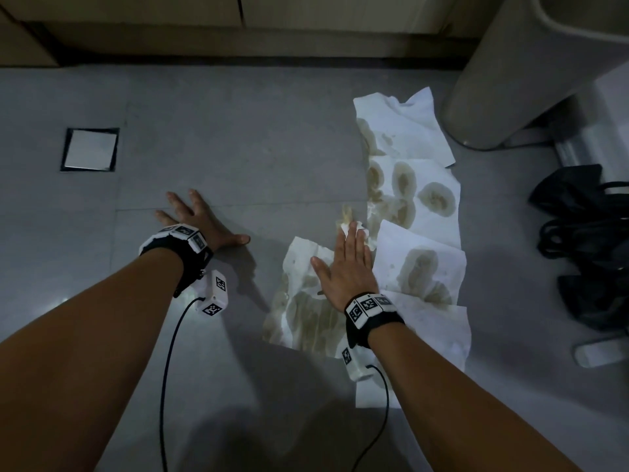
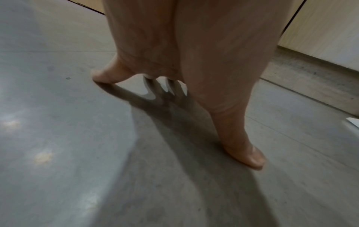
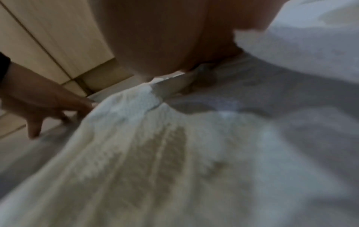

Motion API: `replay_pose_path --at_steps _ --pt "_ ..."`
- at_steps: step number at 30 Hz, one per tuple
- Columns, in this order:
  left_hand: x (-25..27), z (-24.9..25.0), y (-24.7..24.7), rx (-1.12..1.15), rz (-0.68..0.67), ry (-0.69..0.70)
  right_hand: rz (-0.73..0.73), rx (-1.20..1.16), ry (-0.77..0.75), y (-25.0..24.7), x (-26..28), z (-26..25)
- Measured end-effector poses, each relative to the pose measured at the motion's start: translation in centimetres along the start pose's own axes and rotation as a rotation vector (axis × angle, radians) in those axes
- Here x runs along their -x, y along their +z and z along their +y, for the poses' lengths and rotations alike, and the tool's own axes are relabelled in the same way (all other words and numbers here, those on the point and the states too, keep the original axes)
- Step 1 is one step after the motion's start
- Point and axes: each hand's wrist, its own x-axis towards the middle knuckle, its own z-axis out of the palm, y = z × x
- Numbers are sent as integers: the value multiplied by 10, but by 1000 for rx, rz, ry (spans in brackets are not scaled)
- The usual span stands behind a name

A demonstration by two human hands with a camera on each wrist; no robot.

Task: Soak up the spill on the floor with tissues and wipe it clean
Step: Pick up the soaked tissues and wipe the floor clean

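Several white tissues [image 1: 418,185] lie in a line on the grey floor, blotched with brown-yellow wet stains. One stained tissue [image 1: 306,301] lies nearest me at the left of the line. My right hand [image 1: 343,264] presses flat on that tissue with straight fingers; its fingertips reach a small crumpled wet bit [image 1: 347,216]. The right wrist view shows the stained tissue [image 3: 155,161] blurred under the palm. My left hand [image 1: 197,219] rests spread and flat on bare floor, well left of the tissues, holding nothing. In the left wrist view its fingertips [image 2: 250,159] touch the floor.
A beige bin [image 1: 510,80] stands at the back right beside the tissues. A black bag [image 1: 592,247] lies at the right. A square floor drain cover [image 1: 90,149] sits at the left. Cabinets [image 1: 238,15] run along the back.
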Motion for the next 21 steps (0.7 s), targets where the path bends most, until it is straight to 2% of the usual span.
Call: replay_pose_path --at_steps 4,11,13,17,21 --pt "-1 0 0 -5 1 7 18 -71 18 -4 -1 -4" --pt "3 2 -2 -6 -1 4 7 42 0 -20 -6 -5" --pt "3 2 -3 -9 0 2 88 19 -52 -39 -12 -11" --pt "2 4 0 -8 18 1 351 -15 -145 -83 -24 -24" --pt "0 4 3 -6 31 -15 409 -40 -171 -131 -38 -33"
